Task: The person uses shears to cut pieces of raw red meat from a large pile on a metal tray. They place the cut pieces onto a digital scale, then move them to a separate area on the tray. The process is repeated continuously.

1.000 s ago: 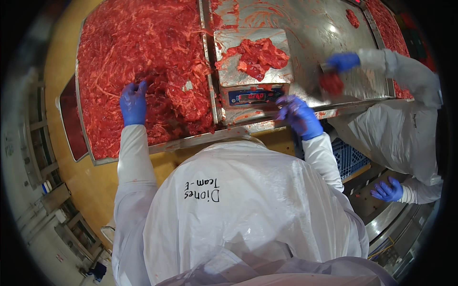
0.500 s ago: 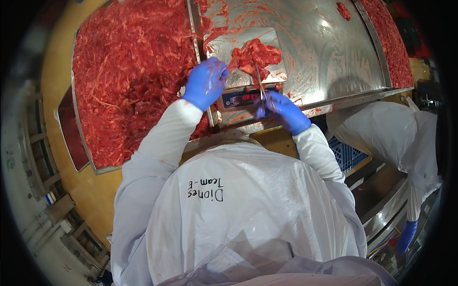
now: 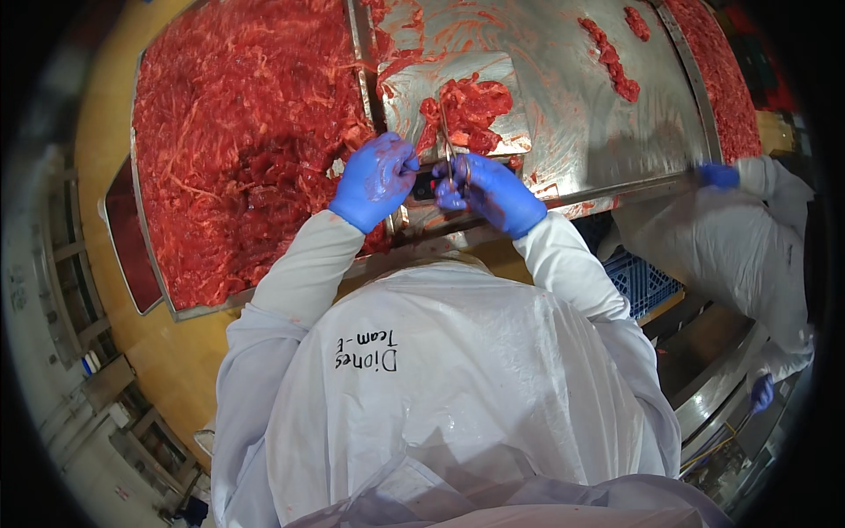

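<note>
In my blue-gloved right hand (image 3: 500,192) is a pair of scissors (image 3: 446,141), its thin metal blades pointing away from me over red meat pieces (image 3: 475,110). These pieces lie on the steel platform of a scale (image 3: 518,88). My right hand covers most of the scale's dark display panel (image 3: 424,187). My left hand (image 3: 374,180), also gloved in blue, is closed beside the platform's near left corner. Its fingertips are curled together, and whether they hold anything is hidden. Left of it spreads a thick layer of red meat (image 3: 238,150) in a large tray.
A raised metal divider (image 3: 359,53) separates the tray from the steel table (image 3: 572,114). A meat strip (image 3: 609,60) and a smaller piece (image 3: 636,24) lie on the right. More meat (image 3: 717,75) fills the far right. A co-worker's gloved hand (image 3: 720,176) is at the table edge; a blue crate (image 3: 641,283) stands below.
My right hand and the scissors have moved left; my left hand has come slightly nearer me. A meat strip now lies on the table's right side, and the co-worker's hand is at the edge.
</note>
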